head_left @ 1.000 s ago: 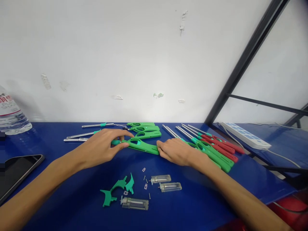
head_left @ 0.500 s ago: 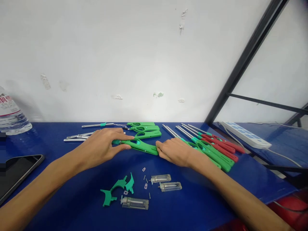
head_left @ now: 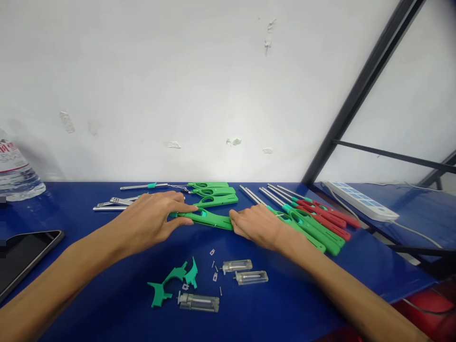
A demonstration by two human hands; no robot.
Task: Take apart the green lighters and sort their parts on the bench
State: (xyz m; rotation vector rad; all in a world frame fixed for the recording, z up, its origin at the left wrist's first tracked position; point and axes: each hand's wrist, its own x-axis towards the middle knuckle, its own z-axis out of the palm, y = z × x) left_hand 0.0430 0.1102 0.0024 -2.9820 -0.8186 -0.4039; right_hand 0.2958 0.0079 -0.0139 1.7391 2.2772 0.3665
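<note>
Between my two hands lies a green long-necked lighter, tilted slightly down to the right. My left hand pinches its neck end between thumb and fingers. The far end of its handle is gripped by the closed fingers of my right hand. Just behind it rest several green handle shells and metal tubes, partly covered by my left hand. Nearer to me lie clear fuel tanks, teal triggers, small pinkish clips and tiny screws.
Whole green lighters and red lighters lie in a row at the right. A power strip sits beyond a black metal frame. At the left are a phone and a water bottle. A white wall backs the blue table.
The lighter has rolled a little in my hands, so its handle opening shows more clearly. Both hands keep their grip and nearly their place; the view has shifted slightly.
</note>
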